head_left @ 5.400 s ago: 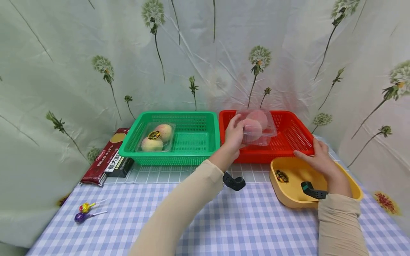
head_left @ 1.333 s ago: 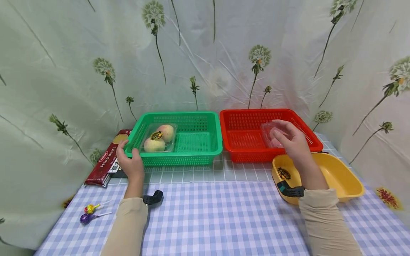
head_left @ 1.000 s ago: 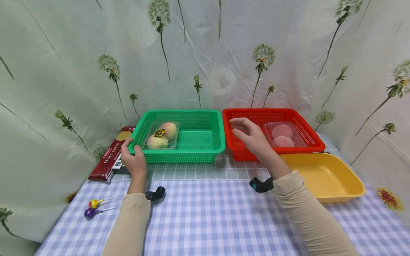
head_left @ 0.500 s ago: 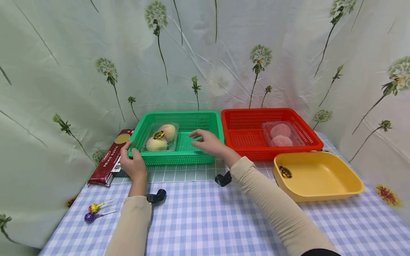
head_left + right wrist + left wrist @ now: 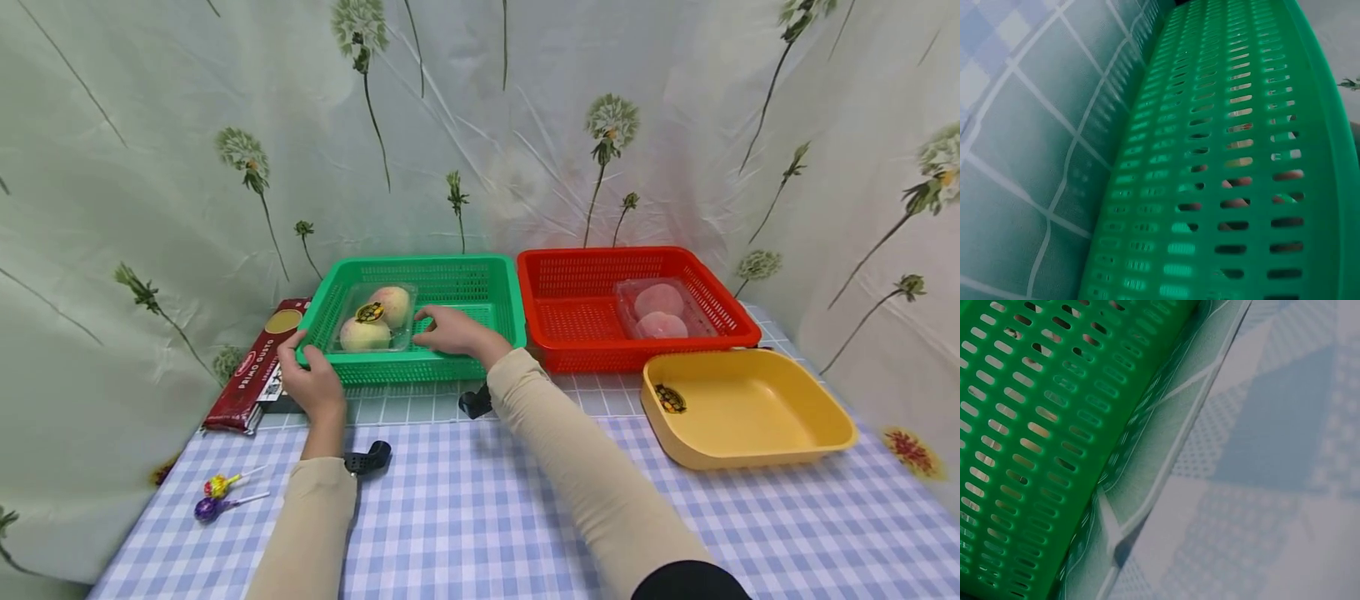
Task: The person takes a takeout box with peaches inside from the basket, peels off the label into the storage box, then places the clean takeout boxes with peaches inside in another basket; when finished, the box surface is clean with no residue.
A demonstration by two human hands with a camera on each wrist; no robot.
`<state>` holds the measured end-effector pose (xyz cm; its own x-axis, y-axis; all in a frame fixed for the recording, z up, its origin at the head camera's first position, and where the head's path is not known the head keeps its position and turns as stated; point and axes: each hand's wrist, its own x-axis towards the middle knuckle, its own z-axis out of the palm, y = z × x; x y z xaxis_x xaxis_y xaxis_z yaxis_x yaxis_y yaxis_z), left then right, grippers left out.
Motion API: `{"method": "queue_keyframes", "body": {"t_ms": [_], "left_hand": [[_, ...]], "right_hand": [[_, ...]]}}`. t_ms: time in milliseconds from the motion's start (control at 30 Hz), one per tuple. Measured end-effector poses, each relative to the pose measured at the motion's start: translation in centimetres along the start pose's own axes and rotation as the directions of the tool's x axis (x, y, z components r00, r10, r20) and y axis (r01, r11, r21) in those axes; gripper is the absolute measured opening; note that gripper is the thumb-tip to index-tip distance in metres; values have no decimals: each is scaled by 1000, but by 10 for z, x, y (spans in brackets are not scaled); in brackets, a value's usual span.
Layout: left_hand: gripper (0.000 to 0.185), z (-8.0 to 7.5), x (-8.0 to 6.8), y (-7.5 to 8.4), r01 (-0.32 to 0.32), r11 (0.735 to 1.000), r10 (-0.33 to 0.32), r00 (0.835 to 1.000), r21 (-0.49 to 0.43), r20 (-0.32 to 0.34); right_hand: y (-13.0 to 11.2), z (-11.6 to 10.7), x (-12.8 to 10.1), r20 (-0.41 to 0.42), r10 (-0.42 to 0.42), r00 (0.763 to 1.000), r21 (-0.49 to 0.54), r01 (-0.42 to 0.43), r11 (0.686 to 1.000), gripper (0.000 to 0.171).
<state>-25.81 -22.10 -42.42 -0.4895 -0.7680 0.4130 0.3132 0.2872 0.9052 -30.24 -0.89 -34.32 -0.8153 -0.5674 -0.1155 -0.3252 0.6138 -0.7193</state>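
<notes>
My left hand grips the front left corner of the green basket, its thumb and fingers on either side of the rim. Inside that basket, on the left, lies a clear plastic box of peaches with a round black and yellow sticker. My right hand reaches over the front rim, fingers bent, fingertips at the box's right edge. Whether they pinch it cannot be made out. Both wrist views show mainly the basket's slotted wall, also close up as the green wall in the right wrist view.
Right of the green basket stands a red basket holding a clear box of pink peaches. A yellow tub with a sticker stands before it. A red spaghetti packet lies left; two lollipops lie on the checked cloth.
The pink peach box went from my left hand into the red basket. My left hand moved to the green basket's corner. My right hand swept left from the red basket into the green one.
</notes>
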Motion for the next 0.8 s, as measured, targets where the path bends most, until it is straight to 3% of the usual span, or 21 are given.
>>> {"method": "queue_keyframes", "body": {"t_ms": [200,333,400,533,667,800], "left_hand": [[34,1,2,2,2,999,-2,1000,-38,-7],[34,0,2,3,11,999,-11,1000,-37,-7],[34,-2,0,3,17,999,-17,1000,-27,-3],[33,-2,-2,3,13,999,-13,1000,-32,3],[33,0,-2,3,3,1000,-3,1000,-31,10],[32,0,-2,4,9,1000,-9,1000,-16,3]], "right_hand": [[-9,3,12,-10,16,1000,-47,-17,999,59],[-11,4,16,68,78,995,149,-87,985,66],[-10,4,17,114,109,987,291,-138,947,69],[-4,4,21,173,140,975,518,-211,829,70],[-1,3,23,186,161,969,660,-244,711,68],[0,2,23,186,173,967,724,-253,641,64]]}}
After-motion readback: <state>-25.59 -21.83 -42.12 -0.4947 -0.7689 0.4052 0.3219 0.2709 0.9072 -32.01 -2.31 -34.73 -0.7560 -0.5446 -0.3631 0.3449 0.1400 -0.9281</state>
